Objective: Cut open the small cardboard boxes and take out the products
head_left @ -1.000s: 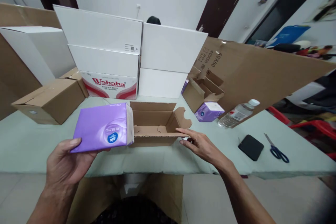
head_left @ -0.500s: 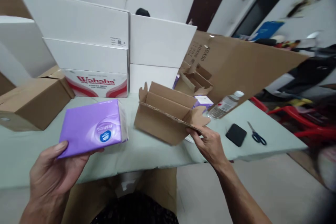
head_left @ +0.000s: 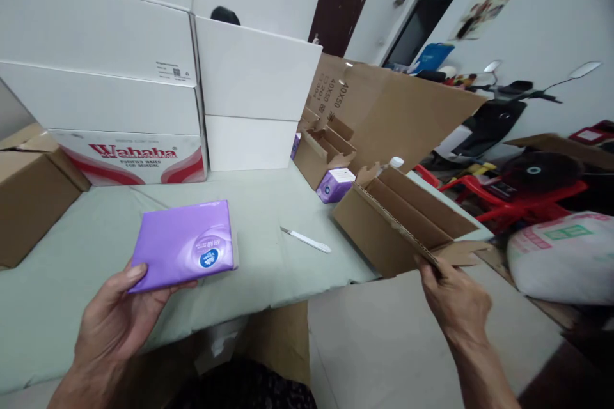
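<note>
My left hand (head_left: 119, 307) grips a purple tissue pack (head_left: 180, 239) with a blue round logo by its near left corner, thumb on top. The pack is held above the green tablecloth. At the right, my right hand (head_left: 455, 297) pinches the near edge of an open, tilted cardboard box (head_left: 378, 230), close to the table's front edge. On the cloth between my two hands lies a white-handled craft knife (head_left: 307, 240). Behind the held box stands another purple tissue pack (head_left: 336, 185), next to a second open cardboard box (head_left: 319, 156).
White cartons (head_left: 144, 156), one printed "Wahaha", are stacked along the table's back. A closed brown box (head_left: 38, 185) sits at the left. A large cardboard sheet (head_left: 398, 99) stands at the back right. A bottle cap (head_left: 396, 162) shows behind the held box.
My right hand has carried the open box to the right, uncovering the craft knife. My left hand still holds the tissue pack. The head view has turned right.
</note>
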Demonstrator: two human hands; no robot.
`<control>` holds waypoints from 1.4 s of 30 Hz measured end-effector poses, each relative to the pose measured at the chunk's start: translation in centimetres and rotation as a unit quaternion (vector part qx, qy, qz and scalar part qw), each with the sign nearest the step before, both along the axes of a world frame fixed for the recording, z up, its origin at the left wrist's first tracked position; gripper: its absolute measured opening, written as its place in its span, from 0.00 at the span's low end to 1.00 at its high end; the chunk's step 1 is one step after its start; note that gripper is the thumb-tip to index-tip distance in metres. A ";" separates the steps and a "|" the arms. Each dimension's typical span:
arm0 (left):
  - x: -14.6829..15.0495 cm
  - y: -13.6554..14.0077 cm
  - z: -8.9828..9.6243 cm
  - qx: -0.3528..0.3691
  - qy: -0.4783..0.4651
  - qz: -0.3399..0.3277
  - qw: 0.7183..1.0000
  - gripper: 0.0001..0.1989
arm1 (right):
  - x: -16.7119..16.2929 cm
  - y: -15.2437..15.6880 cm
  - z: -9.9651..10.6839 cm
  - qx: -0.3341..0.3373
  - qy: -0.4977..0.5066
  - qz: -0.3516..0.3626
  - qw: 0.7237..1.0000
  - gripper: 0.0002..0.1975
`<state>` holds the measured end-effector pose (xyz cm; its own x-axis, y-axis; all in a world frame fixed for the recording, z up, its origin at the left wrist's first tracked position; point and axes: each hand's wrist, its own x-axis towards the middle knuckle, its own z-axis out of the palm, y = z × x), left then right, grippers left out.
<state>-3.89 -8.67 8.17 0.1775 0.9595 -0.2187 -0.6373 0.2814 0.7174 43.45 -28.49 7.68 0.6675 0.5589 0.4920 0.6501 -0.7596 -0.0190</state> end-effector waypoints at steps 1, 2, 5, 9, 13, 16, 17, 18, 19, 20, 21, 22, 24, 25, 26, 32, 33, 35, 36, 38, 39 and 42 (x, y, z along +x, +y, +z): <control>0.4 -0.1 -0.1 0.001 0.000 -0.003 1.000 0.37 | 0.2 0.4 -0.3 -0.016 0.016 -0.011 1.000 0.20; 0.7 -0.2 -0.2 0.001 0.001 -0.008 1.000 0.37 | 0.2 1.0 -0.6 -0.028 0.032 -0.016 0.999 0.19; 1.4 -0.5 -0.5 -0.002 0.015 -0.025 1.000 0.36 | 0.3 3.2 -0.8 -0.041 0.054 -0.006 0.998 0.17; 1.8 -0.6 -1.0 -0.010 0.027 -0.036 0.999 0.36 | 0.5 6.1 -0.5 -0.045 0.061 0.008 0.997 0.17; 2.3 -0.6 -1.5 -0.019 0.029 -0.053 0.998 0.36 | 1.3 7.9 -0.3 -0.052 0.076 0.024 0.995 0.17; 2.9 -0.6 -1.7 -0.023 0.034 -0.060 0.997 0.36 | 1.9 9.2 -0.3 -0.056 0.076 0.036 0.995 0.17; 3.1 -0.6 -1.6 -0.025 0.035 -0.059 0.997 0.36 | 2.0 9.7 -0.3 -0.057 0.076 0.040 0.995 0.17; 3.3 -0.6 -1.6 -0.027 0.035 -0.058 0.997 0.36 | 2.1 10.3 -0.3 -0.059 0.076 0.043 0.994 0.18; 3.5 -0.6 -1.5 -0.030 0.035 -0.058 0.997 0.36 | 2.2 10.9 -0.2 -0.061 0.076 0.047 0.994 0.18; 3.7 -0.6 -1.4 -0.033 0.035 -0.060 0.997 0.36 | 2.2 11.5 -0.2 -0.063 0.077 0.049 0.994 0.18; 3.8 -0.7 -1.3 -0.036 0.035 -0.062 0.997 0.35 | 2.2 12.2 -0.1 -0.065 0.079 0.051 0.993 0.18; 4.0 -0.7 -1.2 -0.037 0.035 -0.066 0.997 0.35 | 2.1 12.9 0.0 -0.068 0.080 0.053 0.993 0.19; 4.1 -0.6 -1.3 -0.039 0.036 -0.068 0.996 0.35 | 2.0 14.5 0.1 -0.071 0.083 0.058 0.992 0.19; 4.1 -0.6 -1.4 -0.039 0.037 -0.066 0.996 0.35 | 2.0 15.4 0.2 -0.073 0.084 0.061 0.992 0.19; 4.2 -0.6 -1.6 -0.038 0.039 -0.063 0.997 0.35 | 2.0 16.3 0.2 -0.074 0.085 0.063 0.992 0.19; 4.1 -0.2 -3.0 -0.044 0.047 -0.053 0.996 0.35 | 2.4 21.8 0.2 -0.079 0.090 0.066 0.991 0.19; 4.1 -0.1 -3.2 -0.046 0.048 -0.055 0.996 0.34 | 2.5 22.7 0.2 -0.080 0.093 0.067 0.990 0.19; 4.2 -0.1 -3.6 -0.047 0.050 -0.059 0.996 0.30 | 2.7 24.3 0.3 -0.079 0.099 0.069 0.990 0.20; 4.2 0.0 -3.7 -0.047 0.051 -0.062 0.996 0.29 | 2.7 25.1 0.3 -0.079 0.102 0.070 0.989 0.20; 4.3 0.0 -3.8 -0.045 0.054 -0.064 0.996 0.28 | 2.6 26.5 0.4 -0.077 0.111 0.075 0.988 0.20; 4.4 0.0 -3.8 -0.045 0.056 -0.063 0.995 0.29 | 2.6 27.1 0.4 -0.076 0.116 0.079 0.987 0.21; 4.8 -0.1 -3.5 -0.046 0.061 -0.064 0.995 0.30 | 2.3 28.4 0.4 -0.072 0.129 0.100 0.984 0.26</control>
